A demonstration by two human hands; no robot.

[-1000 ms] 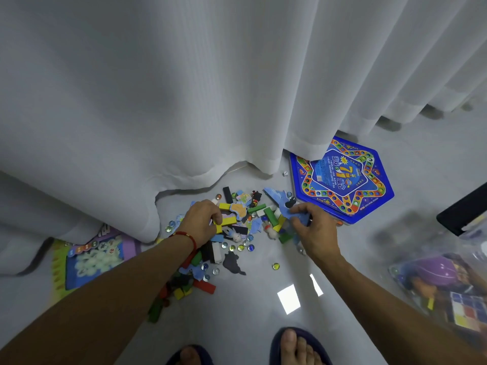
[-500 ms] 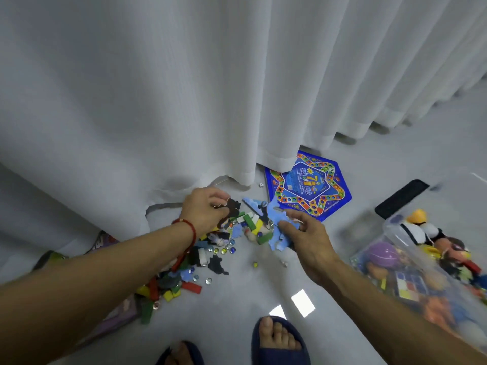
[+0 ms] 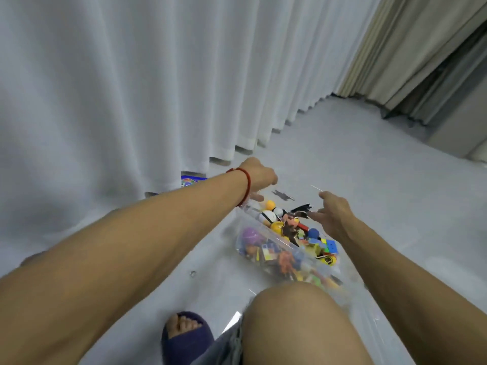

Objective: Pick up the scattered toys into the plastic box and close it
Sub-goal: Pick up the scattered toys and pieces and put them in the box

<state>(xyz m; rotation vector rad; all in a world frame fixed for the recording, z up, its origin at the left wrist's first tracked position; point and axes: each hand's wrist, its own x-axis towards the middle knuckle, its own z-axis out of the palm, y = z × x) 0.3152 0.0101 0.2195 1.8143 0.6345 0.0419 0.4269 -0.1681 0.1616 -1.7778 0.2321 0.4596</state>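
2 hands reach out over the floor: 1 left hand [image 3: 259,176] and 1 right hand [image 3: 334,216]. 1 red cord bracelet [image 3: 61,184] circles the left wrist. 1 clear plastic box [image 3: 287,255] lies between the arms, right of centre, and the toys packed in it are too many and too blurred to count; among them show 1 purple figure [image 3: 250,237] at the near left, 1 blue ball [image 3: 313,233] to the right and 1 white-and-black ball [image 3: 267,216] at the far end. 2 dark flat pieces [image 3: 283,195] are in the air by the fingers. 1 blue game board [image 3: 191,180] peeks from under the curtain at the far left. 1 slippered foot [image 3: 185,335] and 1 bare knee [image 3: 303,325] sit nearest. 1 small marble [image 3: 193,273] lies on the floor.
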